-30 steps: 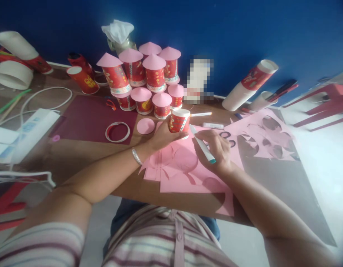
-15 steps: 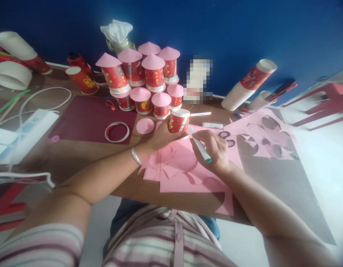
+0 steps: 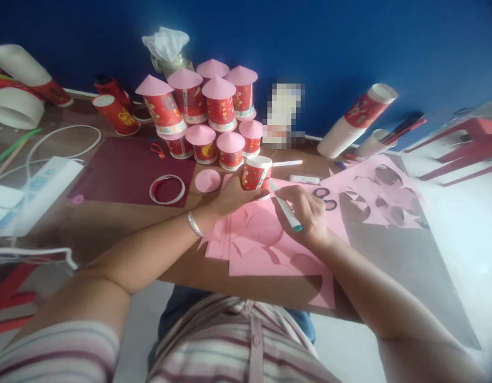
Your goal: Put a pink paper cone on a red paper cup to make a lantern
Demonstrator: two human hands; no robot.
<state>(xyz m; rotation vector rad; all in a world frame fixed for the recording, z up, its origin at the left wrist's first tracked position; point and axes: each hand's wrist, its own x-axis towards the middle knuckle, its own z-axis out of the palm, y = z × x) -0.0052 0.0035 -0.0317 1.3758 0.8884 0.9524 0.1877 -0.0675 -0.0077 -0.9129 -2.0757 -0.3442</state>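
My left hand point(image 3: 238, 192) is wrapped round a red patterned paper cup point(image 3: 257, 171) with a white rim, its open top tilted up. In my right hand point(image 3: 305, 213) is a white marker point(image 3: 286, 208) with a green end, its tip at or very close to the cup's lower right side. Under both hands lie pink paper sheets point(image 3: 261, 260) with circles cut or drawn in them. The handles of a pair of scissors point(image 3: 325, 198) show just beyond my right hand. Left of the cup rests a pink paper disc point(image 3: 208, 181).
Several red cups with pink cone tops point(image 3: 221, 103) are stacked behind. A white ring point(image 3: 167, 190) lies on a maroon sheet point(image 3: 122, 170). To the right are a stack of cups point(image 3: 355, 122), a pen holder point(image 3: 375, 143) and pink scraps point(image 3: 389, 197); a white power strip point(image 3: 42, 197) is at left.
Hardly anything differs. Both hands keep their hold on the cup and marker, and the view has shifted very slightly.
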